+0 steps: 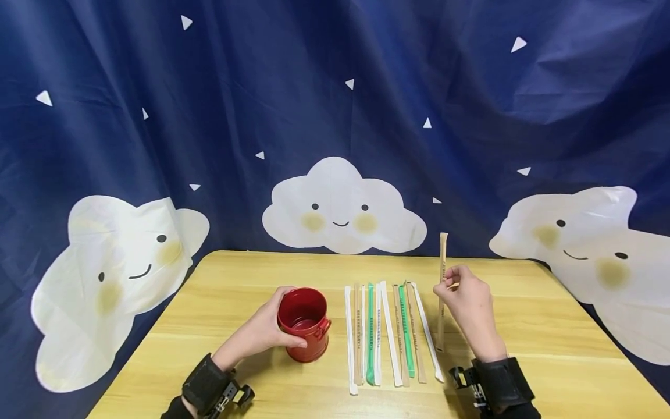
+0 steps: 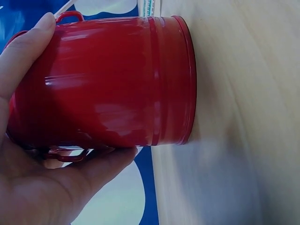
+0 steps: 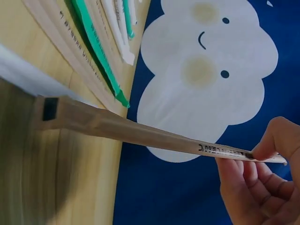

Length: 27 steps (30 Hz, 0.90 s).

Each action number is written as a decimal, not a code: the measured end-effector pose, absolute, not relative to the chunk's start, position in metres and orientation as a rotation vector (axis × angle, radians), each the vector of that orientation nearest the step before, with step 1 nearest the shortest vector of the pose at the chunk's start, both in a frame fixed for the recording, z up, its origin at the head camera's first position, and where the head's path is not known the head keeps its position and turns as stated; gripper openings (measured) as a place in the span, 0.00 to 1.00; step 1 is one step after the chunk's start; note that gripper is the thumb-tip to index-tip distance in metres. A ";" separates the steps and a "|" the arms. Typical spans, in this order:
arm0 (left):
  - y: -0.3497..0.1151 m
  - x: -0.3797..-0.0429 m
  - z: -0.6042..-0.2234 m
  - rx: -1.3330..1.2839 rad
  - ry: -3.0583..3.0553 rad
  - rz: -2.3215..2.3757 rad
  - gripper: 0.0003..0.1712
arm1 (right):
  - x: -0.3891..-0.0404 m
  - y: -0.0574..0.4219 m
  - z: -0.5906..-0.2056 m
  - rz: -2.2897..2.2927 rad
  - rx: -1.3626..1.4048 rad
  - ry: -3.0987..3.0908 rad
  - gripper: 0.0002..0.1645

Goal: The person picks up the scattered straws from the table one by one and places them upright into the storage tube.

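Observation:
My left hand (image 1: 267, 326) grips a red metal bucket (image 1: 310, 344) from its left side, thumb across the front. The bucket stands upright on the table, and its inside looks bare from above. In the left wrist view the bucket (image 2: 108, 84) lies sideways across the picture, with small handle loops on its sides. Between thumb and fingers, my right hand (image 1: 468, 297) pinches a brown paper-wrapped straw (image 1: 442, 256), held nearly upright to the right of the others. Printed lettering marks this wrapped straw (image 3: 140, 133) in the right wrist view.
Several paper-wrapped straws, white, brown and green (image 1: 370, 343), lie in a row between the bucket and my right hand. The wooden table (image 1: 565, 331) ends at a dark blue curtain (image 1: 335, 70) with white clouds. Both wrists wear black camera straps.

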<state>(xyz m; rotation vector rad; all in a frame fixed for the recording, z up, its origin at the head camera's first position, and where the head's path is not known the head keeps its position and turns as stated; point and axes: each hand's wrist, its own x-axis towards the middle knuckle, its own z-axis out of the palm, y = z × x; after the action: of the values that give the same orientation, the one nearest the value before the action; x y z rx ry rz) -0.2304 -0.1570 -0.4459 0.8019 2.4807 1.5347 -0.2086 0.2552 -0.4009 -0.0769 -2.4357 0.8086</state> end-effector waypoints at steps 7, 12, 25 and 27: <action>-0.155 -0.230 -0.444 0.803 2.494 1.522 0.57 | -0.207 0.246 -0.400 0.786 0.014 -2.316 0.10; -0.157 -0.228 -0.444 0.806 2.497 1.519 0.57 | -0.205 0.235 -0.397 0.827 0.088 -2.247 0.12; -0.158 -0.226 -0.442 0.759 2.500 1.509 0.58 | -0.192 0.187 -0.390 0.936 0.351 -2.113 0.13; -0.157 -0.227 -0.442 0.767 2.494 1.507 0.58 | -0.191 0.178 -0.389 0.955 0.398 -2.099 0.14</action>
<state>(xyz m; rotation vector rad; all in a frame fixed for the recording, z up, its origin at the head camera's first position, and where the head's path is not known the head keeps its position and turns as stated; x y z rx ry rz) -0.2275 -0.1566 -0.4421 0.7667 2.4941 1.5073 -0.1908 0.1782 -0.3892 0.3984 -2.0995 0.9550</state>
